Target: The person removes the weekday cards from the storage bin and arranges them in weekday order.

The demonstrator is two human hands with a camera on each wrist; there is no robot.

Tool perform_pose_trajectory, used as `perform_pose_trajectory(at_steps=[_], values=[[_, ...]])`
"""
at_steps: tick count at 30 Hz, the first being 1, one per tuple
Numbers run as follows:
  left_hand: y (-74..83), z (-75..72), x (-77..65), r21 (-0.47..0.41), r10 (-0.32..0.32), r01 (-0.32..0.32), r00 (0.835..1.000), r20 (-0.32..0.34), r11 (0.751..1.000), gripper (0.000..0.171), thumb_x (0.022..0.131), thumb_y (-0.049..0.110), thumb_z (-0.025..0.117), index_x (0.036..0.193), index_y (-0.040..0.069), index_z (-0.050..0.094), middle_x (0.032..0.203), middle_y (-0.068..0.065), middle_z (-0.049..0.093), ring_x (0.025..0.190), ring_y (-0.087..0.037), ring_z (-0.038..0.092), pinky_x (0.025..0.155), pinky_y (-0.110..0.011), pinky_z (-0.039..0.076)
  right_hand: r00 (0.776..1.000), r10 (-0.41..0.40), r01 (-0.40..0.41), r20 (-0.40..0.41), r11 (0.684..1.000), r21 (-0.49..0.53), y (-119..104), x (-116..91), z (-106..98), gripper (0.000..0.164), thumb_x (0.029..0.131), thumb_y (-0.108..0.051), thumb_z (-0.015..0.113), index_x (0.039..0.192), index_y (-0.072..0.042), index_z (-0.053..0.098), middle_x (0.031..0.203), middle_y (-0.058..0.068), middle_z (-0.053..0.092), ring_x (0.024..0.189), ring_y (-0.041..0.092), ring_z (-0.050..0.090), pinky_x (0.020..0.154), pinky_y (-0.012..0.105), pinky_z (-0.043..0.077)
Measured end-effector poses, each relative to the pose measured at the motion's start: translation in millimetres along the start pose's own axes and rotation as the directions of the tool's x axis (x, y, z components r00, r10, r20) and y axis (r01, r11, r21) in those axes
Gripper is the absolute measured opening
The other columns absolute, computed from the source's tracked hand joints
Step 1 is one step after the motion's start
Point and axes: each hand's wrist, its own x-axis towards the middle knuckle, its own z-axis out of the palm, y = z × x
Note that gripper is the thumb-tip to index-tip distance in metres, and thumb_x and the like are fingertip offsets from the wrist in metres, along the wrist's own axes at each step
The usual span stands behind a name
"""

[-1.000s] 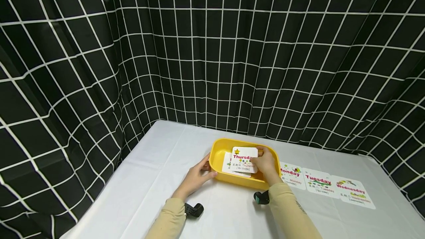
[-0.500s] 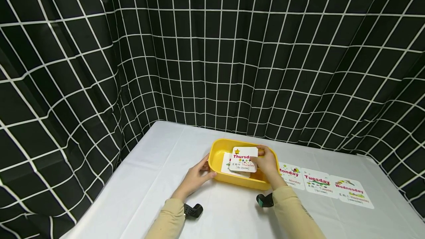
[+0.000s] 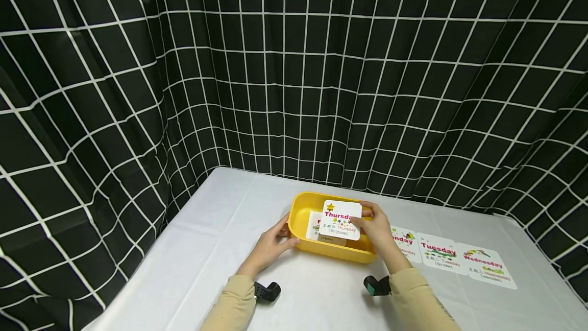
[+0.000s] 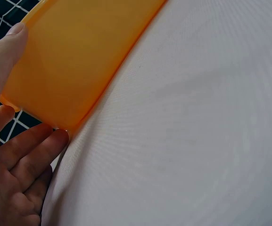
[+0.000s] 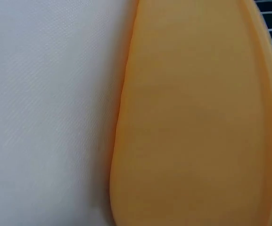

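My right hand pinches a white card printed "Thursday" by its right edge, above the yellow plastic box. Under it, another card, its print mostly covered, lies in the box. At the box's left end, my left hand holds the corner. In the left wrist view the thumb of the left hand lies along the yellow wall and the fingers touch round its corner. The right wrist view is filled by the box's side wall; the pinching fingers are out of sight there.
Cards reading Monday, Tuesday and Wednesday lie in a row to the right of the box on the white-covered table. My right forearm partly hides Monday. A black gridded curtain stands behind and at the sides.
My right hand has lifted the Thursday card slightly and shifted it right, baring more of the card below. The left hand and the box have stayed nearly in place.
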Motion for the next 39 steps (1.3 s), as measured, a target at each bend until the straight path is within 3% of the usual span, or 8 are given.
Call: perform_pose_trajectory(at_steps=[11, 17, 24, 32, 39], values=[[-1.5, 0.9, 0.5, 0.005, -0.013, 0.013, 1.000, 0.010, 1.000, 0.079, 0.081, 0.048, 0.066, 0.146, 0.026, 0.029, 0.118, 0.002, 0.061, 0.100, -0.008, 0.056, 0.100, -0.047, 0.031, 0.998, 0.054, -0.055, 0.015, 0.989, 0.139, -1, -14, -16, 0.063, 0.083, -0.002, 0.066, 0.138, -0.001, 0.034, 0.108, 0.015, 0.052, 0.076, 0.011, 0.057, 0.067, 0.024, 0.051], [-2.3, 0.5, 0.4, -0.002, -0.010, 0.010, 1.000, 0.008, 1.000, 0.079, 0.081, 0.047, 0.067, 0.147, 0.026, 0.029, 0.117, 0.001, 0.061, 0.099, -0.008, 0.056, 0.100, -0.047, 0.031, 0.997, 0.073, -0.074, 0.013, 0.985, 0.154, -2, -20, -25, 0.066, 0.084, -0.007, 0.067, 0.140, -0.004, 0.032, 0.111, 0.012, 0.048, 0.081, 0.012, 0.056, 0.069, 0.022, 0.051], [-2.7, 0.6, 1.1, -0.004, -0.004, 0.004, 1.000, 0.010, 1.000, 0.079, 0.081, 0.046, 0.067, 0.147, 0.023, 0.029, 0.117, 0.000, 0.061, 0.098, -0.008, 0.056, 0.099, -0.046, 0.032, 0.998, 0.059, -0.056, -0.006, 0.972, 0.228, 8, -31, -43, 0.070, 0.083, -0.008, 0.069, 0.141, -0.002, 0.029, 0.110, 0.010, 0.051, 0.082, 0.011, 0.058, 0.068, 0.024, 0.051], [-2.3, 1.6, 1.9, -0.011, -0.003, 0.003, 1.000, 0.003, 1.000, 0.077, 0.082, 0.044, 0.067, 0.146, 0.024, 0.030, 0.116, 0.000, 0.061, 0.099, -0.012, 0.057, 0.098, -0.046, 0.033, 0.999, 0.044, -0.050, 0.028, 0.945, 0.323, 25, -47, -62, 0.073, 0.082, -0.005, 0.069, 0.140, 0.003, 0.025, 0.099, 0.000, 0.057, 0.082, 0.011, 0.061, 0.069, 0.026, 0.052], [-2.7, 2.9, 1.7, -0.030, -0.007, 0.007, 1.000, -0.011, 1.000, 0.076, 0.082, 0.035, 0.070, 0.146, 0.021, 0.031, 0.115, -0.004, 0.061, 0.099, -0.020, 0.057, 0.097, -0.050, 0.032, 0.995, 0.096, -0.103, 0.037, 0.931, 0.350, 32, -59, -74, 0.072, 0.083, -0.005, 0.068, 0.141, -0.002, 0.025, 0.093, -0.005, 0.058, 0.082, 0.008, 0.060, 0.070, 0.024, 0.052]])
